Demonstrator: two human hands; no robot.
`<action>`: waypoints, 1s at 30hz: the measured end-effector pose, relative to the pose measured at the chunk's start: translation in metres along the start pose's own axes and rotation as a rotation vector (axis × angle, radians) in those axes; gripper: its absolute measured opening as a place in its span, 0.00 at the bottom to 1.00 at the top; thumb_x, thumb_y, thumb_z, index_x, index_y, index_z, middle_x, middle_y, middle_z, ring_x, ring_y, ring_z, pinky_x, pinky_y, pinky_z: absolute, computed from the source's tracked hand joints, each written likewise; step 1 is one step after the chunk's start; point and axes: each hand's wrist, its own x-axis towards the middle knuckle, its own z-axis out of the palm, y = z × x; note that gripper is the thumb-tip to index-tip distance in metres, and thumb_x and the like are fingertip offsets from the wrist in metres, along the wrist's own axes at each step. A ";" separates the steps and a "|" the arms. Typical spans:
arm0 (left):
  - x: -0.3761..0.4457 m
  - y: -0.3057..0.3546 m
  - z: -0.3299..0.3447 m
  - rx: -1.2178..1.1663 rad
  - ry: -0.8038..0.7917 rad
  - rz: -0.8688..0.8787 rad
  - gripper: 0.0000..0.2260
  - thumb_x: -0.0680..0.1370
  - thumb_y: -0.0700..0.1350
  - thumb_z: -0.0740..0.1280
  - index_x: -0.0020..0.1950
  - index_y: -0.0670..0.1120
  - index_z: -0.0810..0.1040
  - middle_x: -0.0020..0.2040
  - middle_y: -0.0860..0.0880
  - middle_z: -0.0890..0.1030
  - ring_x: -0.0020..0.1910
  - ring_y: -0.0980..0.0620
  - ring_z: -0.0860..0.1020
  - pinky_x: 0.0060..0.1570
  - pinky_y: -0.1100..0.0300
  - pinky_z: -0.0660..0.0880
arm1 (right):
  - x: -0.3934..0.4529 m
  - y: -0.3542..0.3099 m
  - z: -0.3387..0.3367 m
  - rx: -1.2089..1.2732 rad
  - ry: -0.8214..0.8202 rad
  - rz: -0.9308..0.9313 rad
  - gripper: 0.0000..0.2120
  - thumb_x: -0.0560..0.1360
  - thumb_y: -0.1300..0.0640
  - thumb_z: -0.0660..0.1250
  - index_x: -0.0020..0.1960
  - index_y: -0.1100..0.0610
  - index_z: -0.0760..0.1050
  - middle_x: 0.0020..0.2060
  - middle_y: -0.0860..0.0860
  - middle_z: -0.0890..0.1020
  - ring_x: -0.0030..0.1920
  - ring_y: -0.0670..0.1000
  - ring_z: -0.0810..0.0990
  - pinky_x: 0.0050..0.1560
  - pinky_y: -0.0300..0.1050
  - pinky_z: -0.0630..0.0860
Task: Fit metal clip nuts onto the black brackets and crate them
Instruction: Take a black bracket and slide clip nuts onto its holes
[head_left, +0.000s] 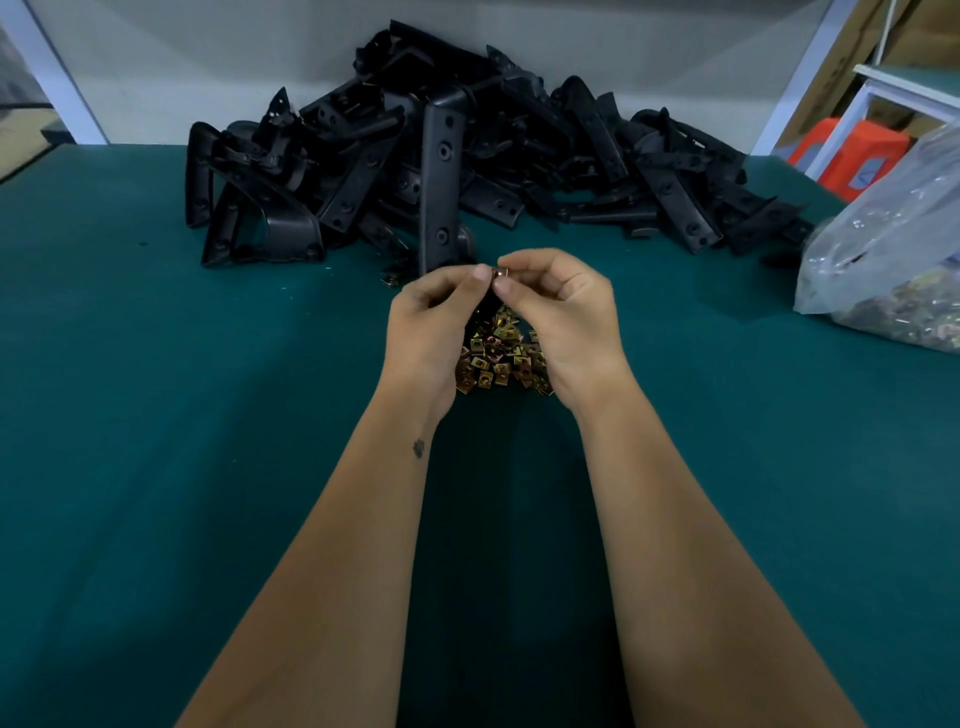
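Head view: green-matted workbench (156, 415), both bare forearms reaching forward over its middle. Left hand (431, 332) has its fingers curled around the lower end of one black bracket (441, 187), which stands roughly upright and rises in front of the heap. Right hand (561, 322) pinches a small brass-coloured clip nut (500, 272) between thumb and forefinger, right at the left thumb tip; whether the nut is already seated on the bracket cannot be told, the contact point being hidden by the fingers. Directly beneath and between the two hands, a loose pile of clip nuts (498, 358) lies on the mat, partly covered by both palms. Heap of black brackets (467, 145) sits along the far edge of the bench, against the grey back panel, well apart from the nut pile. Clear plastic bag (893, 249) of more metal parts rests at the right edge. Orange stool (857, 156) stands past the far right corner, off the bench.
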 end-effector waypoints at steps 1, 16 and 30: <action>0.000 0.000 -0.001 -0.033 -0.005 -0.009 0.07 0.79 0.40 0.69 0.43 0.45 0.84 0.44 0.49 0.85 0.51 0.50 0.82 0.61 0.51 0.77 | 0.000 0.000 0.000 0.001 -0.001 0.000 0.09 0.72 0.69 0.72 0.47 0.57 0.81 0.38 0.46 0.83 0.43 0.42 0.82 0.46 0.34 0.76; 0.003 -0.001 -0.007 -0.231 -0.050 -0.110 0.10 0.79 0.42 0.69 0.39 0.47 0.85 0.43 0.46 0.86 0.44 0.51 0.84 0.43 0.59 0.80 | 0.000 -0.001 0.001 0.002 -0.034 -0.014 0.12 0.74 0.70 0.68 0.49 0.55 0.83 0.40 0.46 0.84 0.46 0.43 0.82 0.49 0.35 0.76; 0.005 -0.003 -0.005 -0.206 -0.044 -0.076 0.05 0.79 0.41 0.68 0.50 0.46 0.84 0.53 0.45 0.85 0.55 0.48 0.82 0.57 0.53 0.79 | -0.001 -0.005 0.003 -0.017 -0.008 -0.003 0.09 0.75 0.67 0.69 0.47 0.54 0.82 0.41 0.45 0.86 0.45 0.42 0.83 0.48 0.35 0.77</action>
